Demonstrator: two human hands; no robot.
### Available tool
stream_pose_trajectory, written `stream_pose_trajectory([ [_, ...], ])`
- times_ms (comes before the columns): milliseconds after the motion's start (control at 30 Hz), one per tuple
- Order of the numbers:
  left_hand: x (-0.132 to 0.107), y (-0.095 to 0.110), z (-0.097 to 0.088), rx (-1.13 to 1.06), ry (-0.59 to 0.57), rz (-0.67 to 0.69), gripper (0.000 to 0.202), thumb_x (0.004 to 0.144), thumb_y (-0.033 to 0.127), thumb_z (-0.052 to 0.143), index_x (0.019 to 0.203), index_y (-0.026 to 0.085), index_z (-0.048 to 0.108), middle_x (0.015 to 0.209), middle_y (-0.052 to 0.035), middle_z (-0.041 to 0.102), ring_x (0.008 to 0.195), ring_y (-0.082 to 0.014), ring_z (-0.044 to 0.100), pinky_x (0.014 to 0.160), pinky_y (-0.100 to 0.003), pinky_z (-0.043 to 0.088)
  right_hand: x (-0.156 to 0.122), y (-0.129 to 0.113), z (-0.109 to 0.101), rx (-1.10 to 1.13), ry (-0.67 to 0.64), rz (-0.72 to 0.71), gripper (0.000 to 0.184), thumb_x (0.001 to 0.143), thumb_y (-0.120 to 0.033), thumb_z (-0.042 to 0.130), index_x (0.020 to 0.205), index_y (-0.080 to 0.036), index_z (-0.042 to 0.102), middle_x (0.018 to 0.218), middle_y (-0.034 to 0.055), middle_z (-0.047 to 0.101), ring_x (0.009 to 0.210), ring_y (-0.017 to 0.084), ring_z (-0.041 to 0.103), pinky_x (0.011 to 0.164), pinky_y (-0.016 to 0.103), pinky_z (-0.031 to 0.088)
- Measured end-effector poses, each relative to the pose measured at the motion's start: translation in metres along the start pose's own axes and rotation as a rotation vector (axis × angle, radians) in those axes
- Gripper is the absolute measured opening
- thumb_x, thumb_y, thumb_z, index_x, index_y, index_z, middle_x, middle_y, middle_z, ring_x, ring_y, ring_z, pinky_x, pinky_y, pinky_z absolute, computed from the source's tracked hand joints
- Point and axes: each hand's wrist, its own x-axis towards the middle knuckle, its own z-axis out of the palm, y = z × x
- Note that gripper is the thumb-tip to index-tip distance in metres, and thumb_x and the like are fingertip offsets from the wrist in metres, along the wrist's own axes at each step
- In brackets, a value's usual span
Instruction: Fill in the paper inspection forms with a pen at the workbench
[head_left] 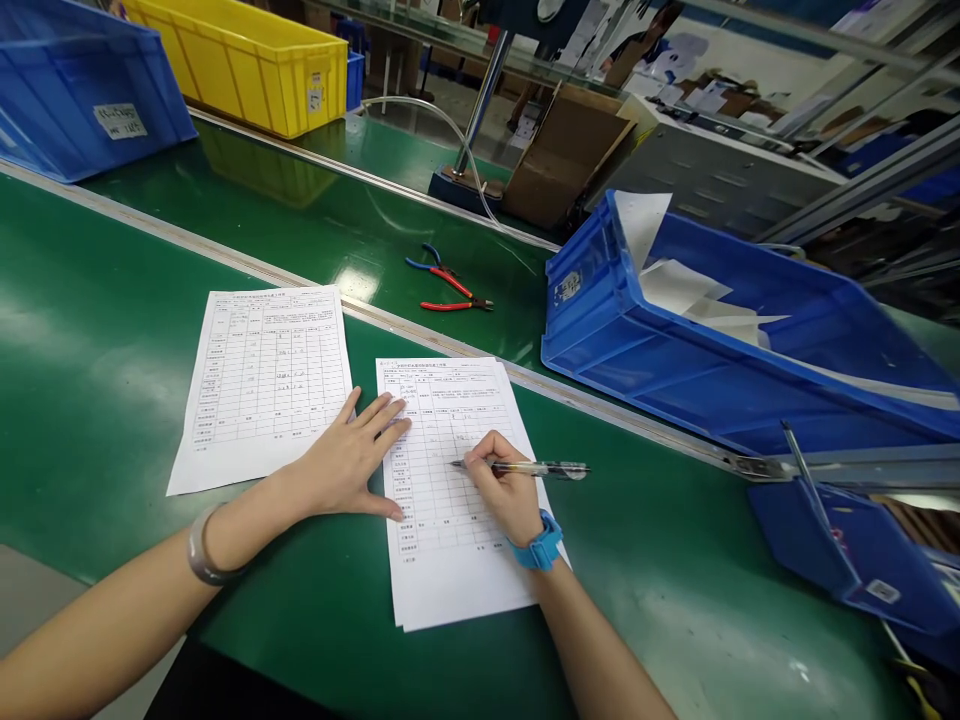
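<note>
Right fingers: pinched on the pen [551, 469], a tripod grip low on the barrel, tip on or just above the middle of the form [465, 590]; can't tell if it's touching. Right hand [512, 490] rests over the form's right side, blue wristband [540, 548] just behind it.

Left fingers: spread wide and flat, gripping nothing. Left hand [356, 455] straddles the form's left edge, fingertips and thumb on the paper, so it probably acts as a paperweight.

Handling, my read: the form is feather-light and floppy, likely to skate on the smooth green table [637, 600] if pressed sideways without a hand on it. Lower edges are offset, so at least two sheets; they could slide apart. Creases and tears easily. Best hold: flat palm on a side margin to pin it, or a pinch at the bottom corners, where it's blank, to lift. Pen: light, rigid, could roll; hold near the tip as now.

Around the form: second form [266, 390] to its left, lying flat, partly filled in. Metal strip [420, 335] runs just past its top edge. Pliers [448, 306] lie beyond that, jaws pointing right. Blue bin [637, 350] with loose papers [690, 300] in it sits beyond the form to the right. Yellow bin [292, 90] is well apart from it, far left.
</note>
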Motion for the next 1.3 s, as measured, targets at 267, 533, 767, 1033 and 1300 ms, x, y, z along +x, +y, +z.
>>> stream_pose_trajectory([
  [267,0.0,0.0,0.001,0.002,0.011,0.005,0.115,0.071,0.087,0.05,0.151,0.006,0.036,0.16,-0.0266,0.026,0.15,-0.0457,0.022,0.12,-0.069,0.006,0.004,0.013,-0.012,0.115,0.113,0.03,0.02,0.082,-0.028,0.056,0.065,-0.023,0.048,0.052,-0.0058,0.04,0.046,0.011,0.033,0.049,0.028,0.028],
  [533,-0.001,0.002,-0.002,0.015,-0.03,-0.012,0.111,0.076,0.087,0.045,0.153,0.007,0.033,0.162,-0.0233,0.024,0.152,-0.042,0.017,0.122,-0.067,0.004,0.0,0.013,-0.009,0.049,-0.035,-0.018,0.021,0.085,-0.029,0.057,0.066,-0.022,0.049,0.052,-0.0044,0.043,0.047,0.012,0.037,0.048,0.027,0.031],
  [767,-0.001,0.003,-0.003,0.011,-0.048,-0.03,0.114,0.073,0.088,0.046,0.153,0.007,0.032,0.163,-0.0218,0.022,0.152,-0.0412,0.017,0.122,-0.067,0.005,0.001,0.011,-0.008,0.064,-0.029,-0.043,0.015,0.083,-0.025,0.058,0.069,-0.022,0.051,0.056,-0.0042,0.047,0.048,0.011,0.038,0.046,0.025,0.03],
  [1033,-0.001,0.002,-0.002,0.031,-0.042,-0.044,0.117,0.07,0.091,0.046,0.152,0.009,0.034,0.163,-0.0217,0.023,0.152,-0.0413,0.019,0.122,-0.067,0.004,0.002,0.009,-0.004,-0.02,-0.031,-0.071,0.025,0.085,-0.03,0.059,0.065,-0.022,0.046,0.05,-0.0064,0.039,0.046,0.01,0.033,0.045,0.024,0.027],
  [1300,0.0,0.003,-0.003,0.052,-0.049,-0.049,0.118,0.068,0.092,0.047,0.151,0.009,0.036,0.162,-0.0222,0.025,0.151,-0.0423,0.021,0.121,-0.069,0.008,0.002,0.005,-0.004,-0.014,-0.033,-0.072,0.027,0.087,-0.031,0.059,0.065,-0.022,0.046,0.051,-0.0061,0.039,0.047,0.01,0.033,0.046,0.025,0.029],
])
